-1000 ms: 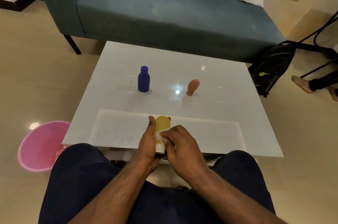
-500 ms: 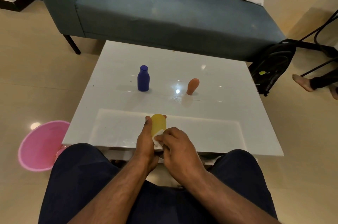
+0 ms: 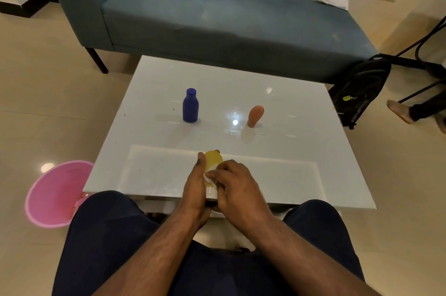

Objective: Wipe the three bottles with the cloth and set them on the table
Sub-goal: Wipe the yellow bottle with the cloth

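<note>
My left hand [image 3: 196, 187] grips a yellow bottle [image 3: 212, 160] with a white cap, held over the near edge of the white table [image 3: 289, 92], cap toward me. My right hand [image 3: 237, 187] presses a small white cloth [image 3: 209, 176] against the bottle's side; most of the cloth is hidden under my fingers. A dark blue bottle [image 3: 190, 106] stands upright on the table at centre left. An orange bottle [image 3: 255, 116] stands on its narrow end at centre right, leaning slightly.
A blue-grey sofa [image 3: 217, 17] runs behind the table. A pink bucket [image 3: 54, 194] sits on the floor to my left. A black backpack [image 3: 362, 90] leans at the right, with another person's foot [image 3: 400, 114] beyond it. My knees flank the table's near edge.
My right hand with the cloth has slid back and forth along the yellow bottle, while the left hand has shifted the bottle slightly. The blue and orange bottles have not moved.
</note>
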